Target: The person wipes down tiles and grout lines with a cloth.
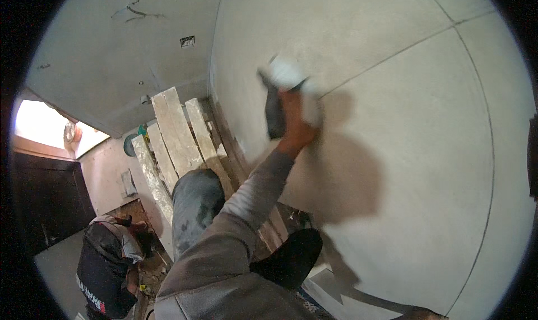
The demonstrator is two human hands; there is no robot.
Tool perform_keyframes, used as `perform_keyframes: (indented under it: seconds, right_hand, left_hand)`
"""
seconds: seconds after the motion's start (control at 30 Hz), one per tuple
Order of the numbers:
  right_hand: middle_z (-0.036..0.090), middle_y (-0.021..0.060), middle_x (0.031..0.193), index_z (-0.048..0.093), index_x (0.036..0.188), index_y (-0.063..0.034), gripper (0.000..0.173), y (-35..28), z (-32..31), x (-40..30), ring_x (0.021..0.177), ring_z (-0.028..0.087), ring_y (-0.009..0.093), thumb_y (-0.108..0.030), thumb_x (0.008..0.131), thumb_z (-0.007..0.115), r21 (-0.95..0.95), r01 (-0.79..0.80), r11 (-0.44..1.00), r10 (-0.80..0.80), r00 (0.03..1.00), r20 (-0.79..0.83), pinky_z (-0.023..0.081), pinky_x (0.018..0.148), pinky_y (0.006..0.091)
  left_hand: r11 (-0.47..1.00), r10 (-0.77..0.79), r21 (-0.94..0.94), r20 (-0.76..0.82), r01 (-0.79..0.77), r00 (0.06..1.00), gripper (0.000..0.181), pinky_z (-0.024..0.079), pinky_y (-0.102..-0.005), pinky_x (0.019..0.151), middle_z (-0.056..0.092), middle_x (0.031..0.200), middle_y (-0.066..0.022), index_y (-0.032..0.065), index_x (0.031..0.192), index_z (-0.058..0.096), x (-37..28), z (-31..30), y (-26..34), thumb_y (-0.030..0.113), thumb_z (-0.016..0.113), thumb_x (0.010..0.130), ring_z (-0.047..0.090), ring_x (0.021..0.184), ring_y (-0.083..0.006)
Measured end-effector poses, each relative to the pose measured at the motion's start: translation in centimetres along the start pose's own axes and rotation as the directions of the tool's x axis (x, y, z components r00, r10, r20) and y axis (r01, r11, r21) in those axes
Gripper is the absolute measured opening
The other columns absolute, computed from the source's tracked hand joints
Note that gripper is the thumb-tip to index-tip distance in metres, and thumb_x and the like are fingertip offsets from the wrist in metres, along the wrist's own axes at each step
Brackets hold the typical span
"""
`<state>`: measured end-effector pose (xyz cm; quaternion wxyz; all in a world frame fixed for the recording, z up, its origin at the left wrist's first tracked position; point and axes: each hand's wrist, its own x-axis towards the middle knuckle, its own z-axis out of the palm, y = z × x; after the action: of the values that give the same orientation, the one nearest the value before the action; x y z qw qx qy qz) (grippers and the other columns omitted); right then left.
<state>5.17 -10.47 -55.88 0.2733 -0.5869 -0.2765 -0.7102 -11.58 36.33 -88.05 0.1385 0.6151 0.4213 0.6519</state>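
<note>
My left hand (296,120), its arm in a grey sleeve, grips a blurred hand tool (288,73) with white and dark grey parts. It is held at the pale, smooth wall (420,152); the blur hides its exact kind and whether it touches the surface. Thin dark lines cross the wall, one meeting the tool's right side. At the bottom right rim, what appears to be my right hand (418,314) lies near the lower end of a curved line, mostly cut off. My knee (198,206) is over pale, stained wooden planks (176,131).
A co-worker (103,261) in a dark top bends low at the lower left. An electrical box (187,41) and loose wires (136,11) show in the adjoining wall. A green bucket (130,145) stands beyond the planks. A dark door (50,198) is at far left.
</note>
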Motion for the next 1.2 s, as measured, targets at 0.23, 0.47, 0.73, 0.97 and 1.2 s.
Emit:
perform_keyframes:
  seconds: [0.23, 0.47, 0.73, 0.97, 1.2]
  right_hand:
    - [0.038, 0.0223, 0.134, 0.036, 0.131, 0.0062, 0.048, 1.0, 0.0, -0.7, 0.124, 0.04, 0.032, -0.02, 0.095, 0.054, -0.062, 0.123, 0.99, -0.12, 0.992, 0.048, 0.033, 0.105, 0.0454]
    - [0.038, 0.0225, 0.133, 0.038, 0.13, 0.0057, 0.045, 1.0, -0.1, -0.6, 0.123, 0.041, 0.033, -0.021, 0.096, 0.052, -0.076, 0.272, 0.959, -0.257, 0.953, 0.163, 0.035, 0.104, 0.0455]
    - [0.04, 0.0227, 0.133, 0.041, 0.129, 0.0051, 0.044, 1.6, -0.6, 0.2, 0.123, 0.042, 0.035, -0.023, 0.097, 0.049, -0.201, 0.477, 0.855, -0.42, 0.867, 0.268, 0.036, 0.104, 0.0456]
    - [0.041, 0.0228, 0.133, 0.043, 0.128, 0.0046, 0.042, 4.8, -2.9, -0.3, 0.122, 0.043, 0.036, -0.025, 0.098, 0.047, -0.482, 0.356, 0.8, -0.301, 0.934, 0.19, 0.038, 0.103, 0.0457]
    - [0.032, 0.0256, 0.142, 0.032, 0.137, 0.0064, 0.044, 3.5, -3.9, -3.0, 0.132, 0.032, 0.038, -0.016, 0.1, 0.037, -0.441, 0.008, 0.898, 0.053, 0.991, 0.126, 0.028, 0.11, 0.0465]
  left_hand:
    - [0.689, -0.722, 0.017, 0.108, 0.725, 0.684, 0.06, 0.018, -0.0569, 0.105, 0.038, 0.125, -0.0309, -0.0071, 0.124, 0.041, -12.8, -2.1, -9.7, 0.022, 0.062, 0.076, 0.033, 0.122, -0.0439]
    - [0.964, -0.255, 0.05, 0.474, 0.263, 0.843, 0.081, 0.01, -0.0618, 0.111, 0.029, 0.131, -0.0433, -0.0165, 0.122, 0.041, 2.6, -6.5, 15.3, 0.022, 0.075, 0.059, 0.024, 0.132, -0.0494]
    - [0.918, -0.106, -0.358, 0.199, 0.173, 0.974, 0.08, 0.004, -0.0543, 0.113, 0.021, 0.144, -0.0325, -0.0127, 0.137, 0.026, -0.1, -4.9, 10.5, 0.011, 0.062, 0.07, 0.014, 0.138, -0.0443]
    - [0.66, -0.715, -0.019, 0.292, 0.751, 0.636, 0.072, 0.005, -0.0494, 0.114, 0.026, 0.144, -0.0275, -0.0077, 0.138, 0.027, -21.6, -2.8, -7.5, 0.023, 0.057, 0.08, 0.017, 0.137, -0.0427]
    - [0.975, -0.143, -0.152, 0.116, 0.16, 0.983, 0.062, 0.003, -0.0504, 0.114, 0.03, 0.145, -0.0228, -0.0057, 0.138, 0.031, -5.1, -0.9, -1.7, 0.033, 0.045, 0.092, 0.019, 0.138, -0.0395]
